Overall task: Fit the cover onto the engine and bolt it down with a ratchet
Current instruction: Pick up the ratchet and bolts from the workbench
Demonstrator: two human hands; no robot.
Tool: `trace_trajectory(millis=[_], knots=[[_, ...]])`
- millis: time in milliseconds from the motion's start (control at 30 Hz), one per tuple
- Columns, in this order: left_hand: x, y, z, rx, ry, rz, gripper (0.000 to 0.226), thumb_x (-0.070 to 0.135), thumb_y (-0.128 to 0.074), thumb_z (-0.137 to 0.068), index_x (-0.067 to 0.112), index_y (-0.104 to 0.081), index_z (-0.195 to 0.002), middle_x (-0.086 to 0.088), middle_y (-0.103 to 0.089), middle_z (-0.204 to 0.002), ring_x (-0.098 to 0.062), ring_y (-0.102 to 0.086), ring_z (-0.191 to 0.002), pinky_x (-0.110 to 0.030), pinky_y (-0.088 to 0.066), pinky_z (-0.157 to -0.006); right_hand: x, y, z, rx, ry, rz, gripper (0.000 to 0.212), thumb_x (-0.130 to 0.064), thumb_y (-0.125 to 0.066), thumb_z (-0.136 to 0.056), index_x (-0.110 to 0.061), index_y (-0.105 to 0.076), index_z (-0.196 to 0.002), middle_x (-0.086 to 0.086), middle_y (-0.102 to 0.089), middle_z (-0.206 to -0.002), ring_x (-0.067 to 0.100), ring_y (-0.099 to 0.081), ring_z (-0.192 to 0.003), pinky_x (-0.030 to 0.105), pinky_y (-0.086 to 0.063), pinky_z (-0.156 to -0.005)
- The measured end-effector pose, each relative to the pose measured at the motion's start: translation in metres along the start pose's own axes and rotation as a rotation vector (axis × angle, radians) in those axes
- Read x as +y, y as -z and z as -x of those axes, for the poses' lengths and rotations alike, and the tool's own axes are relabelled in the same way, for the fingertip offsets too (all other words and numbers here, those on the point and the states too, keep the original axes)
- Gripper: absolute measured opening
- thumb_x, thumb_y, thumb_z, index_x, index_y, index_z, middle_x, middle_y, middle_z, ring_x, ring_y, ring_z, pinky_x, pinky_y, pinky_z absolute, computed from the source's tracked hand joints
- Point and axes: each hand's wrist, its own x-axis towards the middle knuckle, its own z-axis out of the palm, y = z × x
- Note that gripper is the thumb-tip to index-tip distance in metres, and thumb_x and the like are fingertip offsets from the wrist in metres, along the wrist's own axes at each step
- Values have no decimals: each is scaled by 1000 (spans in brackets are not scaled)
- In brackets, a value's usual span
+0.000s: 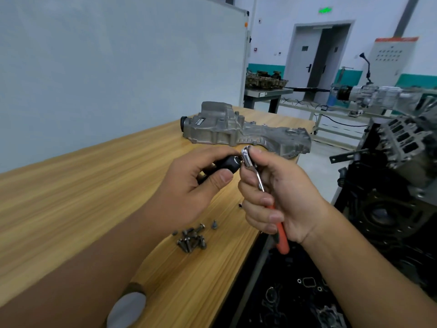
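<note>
The grey cast-metal cover [246, 131] lies flat on the wooden surface [94, 185]. Just in front of it, the right hand [283, 192] grips the ratchet [260, 181]; the left hand [189, 185] pinches a black socket [228, 163] against its head.

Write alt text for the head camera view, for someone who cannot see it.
Two bare hands meet above a wooden table: the right hand grips a ratchet with an orange handle, and the left hand holds a black socket at its head. A grey metal cover lies behind them, loose bolts lie nearer, and the engine stands at right.
</note>
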Motion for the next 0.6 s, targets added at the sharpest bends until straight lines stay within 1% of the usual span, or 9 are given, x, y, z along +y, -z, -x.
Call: trace_trajectory(millis=[67,167,333,400,467,533,600], knots=[[0,-2,0,4,-11,-14,32,18,-60,-97,13,-65,-128,0,-70,-113,-22,-65,-102,-37,-51,-85,2,4,3,-57,-7,-57,46,-50,-44,-100,-17,-43,-69,-3,-29,-44,8,-30,-26,16,-29,-33],[0,-4,0,20,6,-12,32,18,-61,-97,10,-66,-127,-2,-70,-112,-25,-65,-105,-45,-51,-89,5,7,7,-129,-15,-119,47,-50,-44,-101,-16,-43,-70,-4,-31,-44,7,-31,-26,15,-29,-32],[1,0,1,-8,-29,-28,30,16,-60,-97,9,-66,-125,-5,-69,-111,-28,-65,-105,-48,-51,-88,10,6,8,-196,-47,-113,46,-51,-48,-98,-15,-44,-70,-5,-32,-43,7,-31,-25,16,-24,-33],[1,2,0,-21,-42,-3,29,15,-60,-97,6,-66,-125,-6,-69,-111,-29,-65,-104,-47,-51,-87,11,5,8,-248,-48,-156,45,-50,-49,-98,-15,-45,-70,-4,-29,-44,9,-27,-25,16,-24,-33],[3,2,-1,-33,-49,20,29,15,-61,-98,4,-65,-124,-6,-68,-110,-29,-65,-102,-43,-51,-86,13,5,8,-306,-36,-239,46,-49,-46,-101,-14,-45,-71,-3,-26,-45,11,-21,-27,17,-23,-32],[6,1,-1,-51,-77,11,28,17,-62,-98,5,-66,-123,-4,-68,-109,-25,-65,-99,-32,-48,-84,13,6,10,-325,-20,-310,47,-49,-42,-103,-14,-44,-71,-3,-25,-46,12,-19,-28,17,-22,-32],[9,0,-1,-69,-94,-10,27,17,-61,-98,7,-66,-122,-3,-68,-105,-19,-65,-94,-21,-44,-81,14,8,12,-304,-14,-310,47,-49,-42,-102,-14,-43,-70,-3,-24,-46,12,-19,-28,16,-22,-32]])
